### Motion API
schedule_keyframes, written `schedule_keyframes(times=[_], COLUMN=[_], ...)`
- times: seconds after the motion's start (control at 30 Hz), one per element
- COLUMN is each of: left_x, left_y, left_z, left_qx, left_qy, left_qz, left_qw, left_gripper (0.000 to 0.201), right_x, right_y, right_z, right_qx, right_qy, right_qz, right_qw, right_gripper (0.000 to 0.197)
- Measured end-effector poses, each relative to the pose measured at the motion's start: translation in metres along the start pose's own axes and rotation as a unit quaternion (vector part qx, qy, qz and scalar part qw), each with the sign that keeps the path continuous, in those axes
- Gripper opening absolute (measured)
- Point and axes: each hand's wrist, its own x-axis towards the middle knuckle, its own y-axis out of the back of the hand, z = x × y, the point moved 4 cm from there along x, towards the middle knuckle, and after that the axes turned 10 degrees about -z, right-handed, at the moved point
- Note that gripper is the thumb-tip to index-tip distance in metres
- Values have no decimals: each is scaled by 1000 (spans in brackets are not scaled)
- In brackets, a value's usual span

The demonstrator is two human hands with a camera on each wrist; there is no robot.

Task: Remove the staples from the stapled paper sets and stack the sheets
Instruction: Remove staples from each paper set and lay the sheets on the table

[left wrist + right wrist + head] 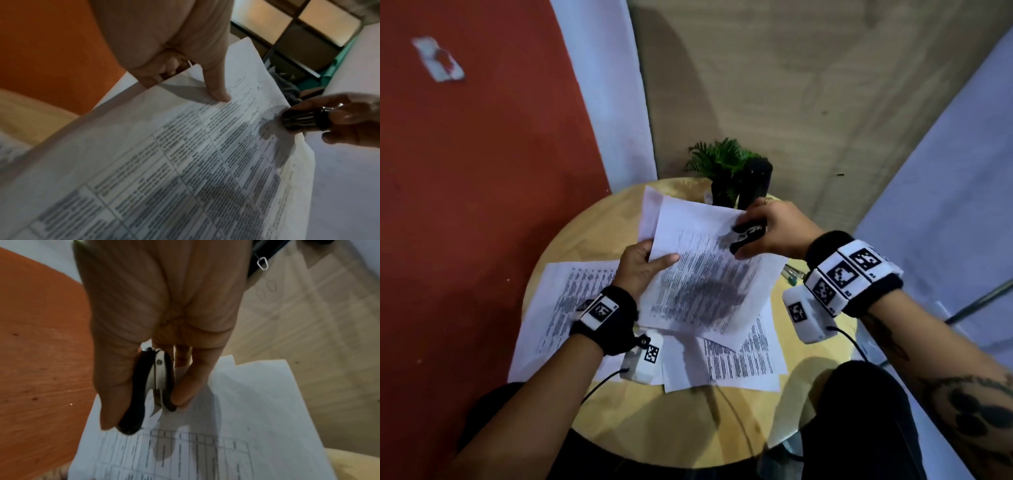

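A stapled set of printed sheets [705,274] is held up over the round wooden table [681,431]. My left hand [643,263] pinches its left edge, thumb on top, as the left wrist view shows on the same paper set [185,162]. My right hand [767,229] grips a black staple remover [748,236] at the set's far right corner. In the right wrist view the staple remover [152,391] sits between thumb and fingers, its metal claws against the paper set [226,426]. The staple itself is too small to see.
Loose printed sheets [561,301] lie on the table at left, and more printed sheets [739,363] lie under the held set. A potted plant [722,168] and a dark cylinder [755,185] stand at the table's far edge. Pens [792,274] lie at right.
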Motion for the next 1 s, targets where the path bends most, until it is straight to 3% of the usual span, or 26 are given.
schedule_keyframes(times=[0.07,0.17,0.27,0.33,0.5,0.57,0.67,0.83,0.93,1.0], left_x=[-4,-7,-4,-2,-10,-12,-14,-11,-13,-16], left_y=[8,29,26,14,0,-4,-10,-6,-4,-4], left_z=[19,64,113,131,151,158,168,184,196,202], left_qx=[71,154,141,136,124,123,163,293,381,401], left_qy=[-29,-100,-134,-121,-145,-147,-147,-166,-184,-203], left_qz=[29,109,47,-8,-24,-54,-72,-35,-15,2], left_qw=[997,977,980,983,981,980,973,941,906,893], left_gripper=[26,69,94,87,26,15,18,16,43,46], right_x=[-8,-18,-24,-27,-36,-41,-47,-51,-54,-55], right_y=[10,23,35,42,58,64,68,70,73,74], right_z=[-9,-24,-38,-45,-55,-57,-60,-63,-65,-67], right_qx=[7,4,18,31,88,115,169,183,180,191], right_qy=[9,35,63,73,89,87,96,100,105,112], right_qz=[5,16,34,46,73,86,88,81,80,78], right_qw=[1000,999,997,996,989,986,977,975,975,972], right_gripper=[45,44,45,45,43,41,38,38,40,40])
